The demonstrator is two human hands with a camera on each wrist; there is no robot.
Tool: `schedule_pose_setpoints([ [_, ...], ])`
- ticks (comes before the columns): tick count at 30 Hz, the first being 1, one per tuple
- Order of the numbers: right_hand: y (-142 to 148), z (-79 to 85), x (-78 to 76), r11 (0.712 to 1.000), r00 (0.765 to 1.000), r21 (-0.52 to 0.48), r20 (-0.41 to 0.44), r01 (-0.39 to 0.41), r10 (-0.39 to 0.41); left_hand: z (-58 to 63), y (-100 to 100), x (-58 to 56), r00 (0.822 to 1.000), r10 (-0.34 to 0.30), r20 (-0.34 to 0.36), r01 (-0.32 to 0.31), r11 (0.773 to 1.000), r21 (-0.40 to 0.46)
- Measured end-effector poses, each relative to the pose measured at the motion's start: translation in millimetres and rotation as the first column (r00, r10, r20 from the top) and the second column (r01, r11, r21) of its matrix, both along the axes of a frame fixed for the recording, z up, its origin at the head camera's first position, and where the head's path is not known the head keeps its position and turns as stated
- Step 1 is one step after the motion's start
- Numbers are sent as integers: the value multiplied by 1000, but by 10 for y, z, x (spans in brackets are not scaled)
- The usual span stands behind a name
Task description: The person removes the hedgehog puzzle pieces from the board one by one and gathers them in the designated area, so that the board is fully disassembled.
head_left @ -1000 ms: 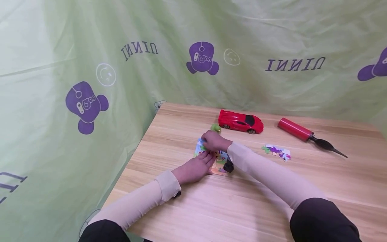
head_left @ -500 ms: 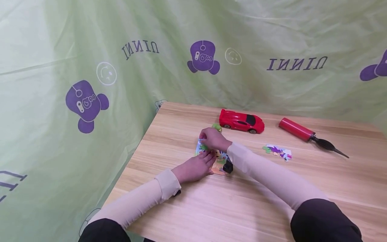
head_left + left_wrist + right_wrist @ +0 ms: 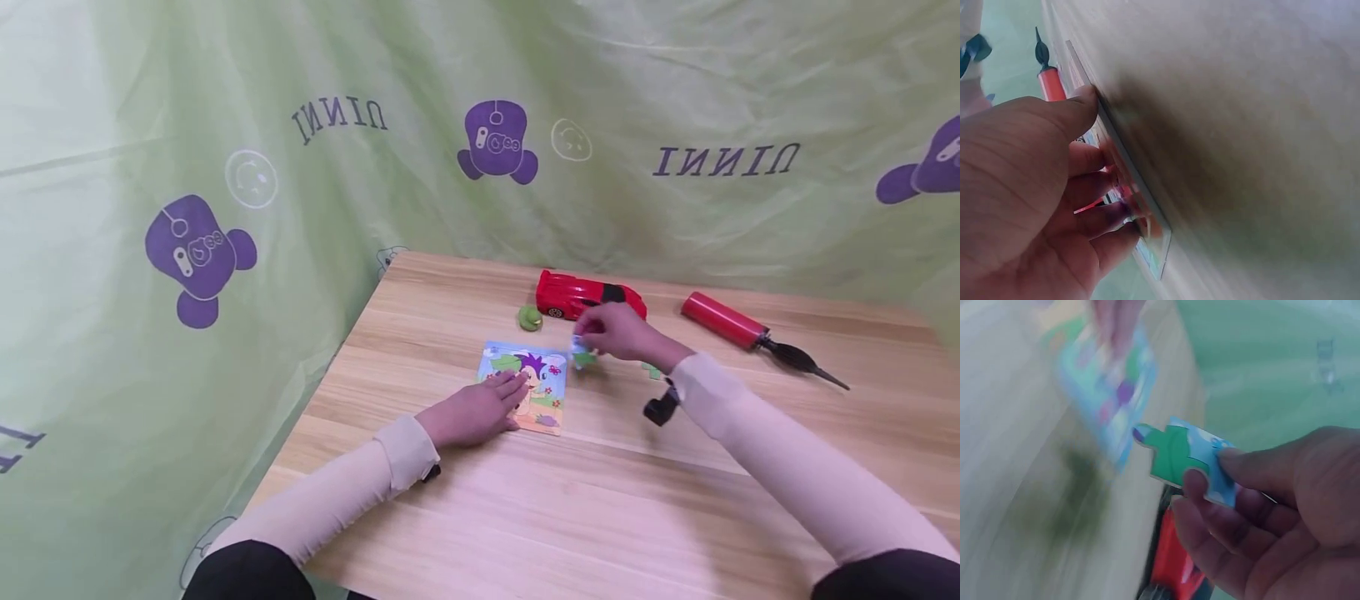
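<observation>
In the head view a square puzzle board (image 3: 557,387), printed with a purple-haired cartoon figure, lies on the wooden table. My left hand (image 3: 476,410) rests on its lower left part, fingers stretched over the picture. The left wrist view has the thumb (image 3: 1082,109) along the board's near edge (image 3: 1135,172) and the fingertips on its face. To the right of the board and above the table, my right hand (image 3: 618,329) pinches a green and blue jigsaw piece (image 3: 1175,453) between thumb and fingers. Part of another green piece (image 3: 651,369) shows beneath the right wrist.
Behind the right hand stands a red toy car (image 3: 570,293), partly covered by it. A small green toy (image 3: 529,317) sits between car and board. A red hand pump (image 3: 723,321) with a black nozzle lies to the right. Patterned green cloth (image 3: 420,183) hangs behind the table.
My right hand has lifted off the board and moved right, carrying a jigsaw piece. The board's top shows more plainly. My left hand stays on the board.
</observation>
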State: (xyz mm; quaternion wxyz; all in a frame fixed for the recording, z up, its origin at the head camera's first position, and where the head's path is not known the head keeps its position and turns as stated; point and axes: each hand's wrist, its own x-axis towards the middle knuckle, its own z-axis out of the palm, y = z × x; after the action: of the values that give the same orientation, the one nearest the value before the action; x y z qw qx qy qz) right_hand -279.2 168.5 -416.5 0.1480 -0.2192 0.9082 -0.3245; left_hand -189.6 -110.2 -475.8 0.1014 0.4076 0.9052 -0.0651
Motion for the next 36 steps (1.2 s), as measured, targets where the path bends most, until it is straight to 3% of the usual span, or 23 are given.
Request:
schedule_pose_setpoints([
  [4,360,-119,-8,995,999,97,47,-11,6,0,-36,-9,999,24,21,-24,1000,-2],
  [8,566,-168,-29,990,999,142,35,-7,2,-9,-49,6,999,35,36,-35,999,1],
  [23,699,-235,-172,985,999,169,29,-23,19,6,-12,-7,1000,13,19,-13,1000,11],
  [28,707,-200,-146,972,997,235,-74,5,13,-4,-40,-17,999,14,34,-15,999,38],
  [33,629,-132,-7,964,980,258,-200,69,-16,-26,-69,-35,998,23,65,-26,998,50],
  [36,462,-130,95,975,976,220,-217,19,30,-33,-76,-40,997,29,77,-33,998,54],
])
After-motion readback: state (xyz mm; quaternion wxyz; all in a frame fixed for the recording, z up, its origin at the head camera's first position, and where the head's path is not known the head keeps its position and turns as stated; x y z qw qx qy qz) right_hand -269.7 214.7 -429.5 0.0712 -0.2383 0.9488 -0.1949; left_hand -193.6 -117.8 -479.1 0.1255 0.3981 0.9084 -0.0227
